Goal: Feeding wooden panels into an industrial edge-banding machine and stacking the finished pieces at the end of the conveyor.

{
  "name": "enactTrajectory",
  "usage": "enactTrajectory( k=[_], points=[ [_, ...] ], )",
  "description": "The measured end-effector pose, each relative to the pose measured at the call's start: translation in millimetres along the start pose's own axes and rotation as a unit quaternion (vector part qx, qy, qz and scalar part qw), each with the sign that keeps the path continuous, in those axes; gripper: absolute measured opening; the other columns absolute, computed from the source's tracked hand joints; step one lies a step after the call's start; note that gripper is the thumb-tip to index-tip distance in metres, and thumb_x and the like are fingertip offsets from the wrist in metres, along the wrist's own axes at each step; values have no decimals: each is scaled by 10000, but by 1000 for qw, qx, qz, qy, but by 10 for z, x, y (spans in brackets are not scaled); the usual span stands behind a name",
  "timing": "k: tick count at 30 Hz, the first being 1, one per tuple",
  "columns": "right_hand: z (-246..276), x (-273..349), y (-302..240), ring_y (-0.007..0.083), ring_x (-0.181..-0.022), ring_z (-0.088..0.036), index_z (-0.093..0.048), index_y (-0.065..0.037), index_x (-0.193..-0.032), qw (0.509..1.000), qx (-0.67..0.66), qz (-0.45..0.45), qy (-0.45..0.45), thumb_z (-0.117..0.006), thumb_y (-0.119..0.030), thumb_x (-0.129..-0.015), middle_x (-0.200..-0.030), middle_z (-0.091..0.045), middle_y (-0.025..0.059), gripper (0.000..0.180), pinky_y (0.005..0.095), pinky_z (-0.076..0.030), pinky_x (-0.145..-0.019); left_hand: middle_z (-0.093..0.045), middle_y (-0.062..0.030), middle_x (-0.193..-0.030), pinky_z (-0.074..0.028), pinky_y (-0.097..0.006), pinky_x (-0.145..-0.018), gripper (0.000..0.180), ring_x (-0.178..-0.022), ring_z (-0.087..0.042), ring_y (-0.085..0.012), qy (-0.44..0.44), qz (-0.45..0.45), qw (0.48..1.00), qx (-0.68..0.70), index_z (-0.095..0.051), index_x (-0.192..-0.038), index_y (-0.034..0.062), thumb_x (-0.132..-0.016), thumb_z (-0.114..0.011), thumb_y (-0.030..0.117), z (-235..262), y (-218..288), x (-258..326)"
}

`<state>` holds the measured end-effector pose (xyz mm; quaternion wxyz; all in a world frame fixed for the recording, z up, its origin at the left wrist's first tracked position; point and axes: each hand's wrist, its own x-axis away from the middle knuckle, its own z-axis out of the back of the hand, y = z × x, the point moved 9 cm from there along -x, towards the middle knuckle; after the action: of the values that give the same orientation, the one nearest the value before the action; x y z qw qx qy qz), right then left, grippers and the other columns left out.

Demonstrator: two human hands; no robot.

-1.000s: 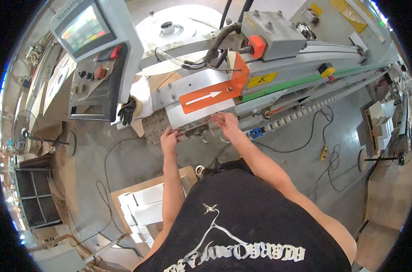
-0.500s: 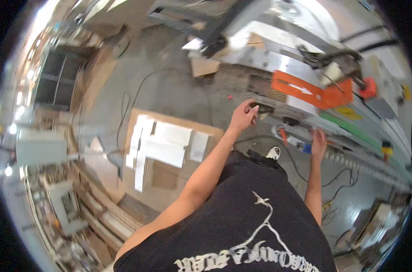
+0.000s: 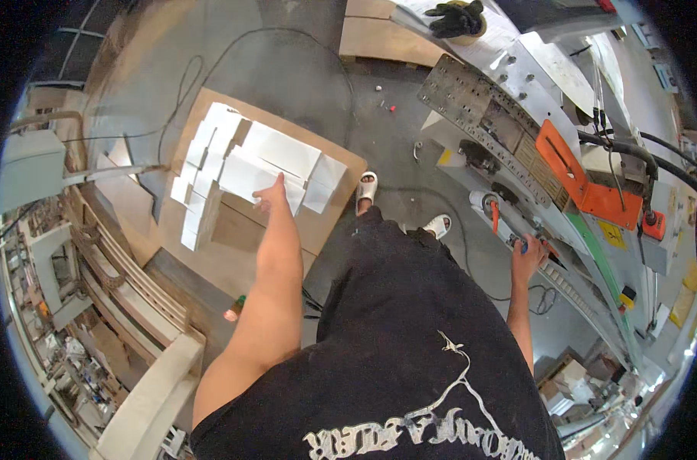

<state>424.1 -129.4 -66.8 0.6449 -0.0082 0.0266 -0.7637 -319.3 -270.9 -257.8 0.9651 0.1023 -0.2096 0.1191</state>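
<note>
My left hand (image 3: pixel 272 193) reaches over the stack of white panels (image 3: pixel 272 153) on the left, its index finger stretched forward and nothing visible in its grip. The fingertips are at the upper panels; whether they press on them is hard to see. The panels lie in staggered rows on a brown board (image 3: pixel 333 222). On the right, my right hand (image 3: pixel 526 259) is at the near rail of a long machine (image 3: pixel 490 115), its fingers curled over a small blue part (image 3: pixel 524 248). That part is mostly covered by the fingers.
An orange bracket (image 3: pixel 555 153) and an orange-red handle (image 3: pixel 495 216) are on the machine. A dark glove (image 3: pixel 454 18) rests on its far end. Cables (image 3: pixel 245 38) cross the floor. Beige machine framing (image 3: pixel 153 391) stands at the left. My white shoes (image 3: pixel 366 188) are between board and machine.
My left hand has swung from the machine's near edge leftward to the white panels. The view has turned toward the right. My right hand now covers the blue part it was beside.
</note>
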Motion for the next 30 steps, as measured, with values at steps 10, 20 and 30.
enactTrajectory(
  k=[10, 20, 30],
  points=[
    [-215, -119, 135, 280, -1225, -469, -641, -235, -1086, 998, -23, -54, -31, -649, -322, -783, -1162, -622, 47, 315, 592, -149, -1095, -186, -424, -1418, -370, -571, -1030, 1326, -1306, -308, -538, -7, 18, 1000, 19, -59, -1489, 29, -548, -867, 497, 64, 70, -79],
    [-123, -109, 33, 215, -1133, -529, -689, -249, -992, 995, 11, -63, 77, -662, -332, -763, -1037, -659, 14, 245, 623, -94, -1098, -417, -252, -1349, -339, -464, -1071, 1077, -1283, -384, -395, -72, -426, 900, 61, -293, -1423, 12, -564, -848, 350, 673, 1171, 662],
    [59, -475, -1129, 142, -905, -619, -650, 1, -1079, 839, -527, -74, -112, -614, -190, -871, -971, -682, 73, 284, 294, -481, -814, -325, -203, -1469, -186, -487, -1147, 839, -1383, -263, -374, -182, -891, 402, -107, -449, -1366, 180, -596, -773, 259, 909, 2557, 4390]
  ],
)
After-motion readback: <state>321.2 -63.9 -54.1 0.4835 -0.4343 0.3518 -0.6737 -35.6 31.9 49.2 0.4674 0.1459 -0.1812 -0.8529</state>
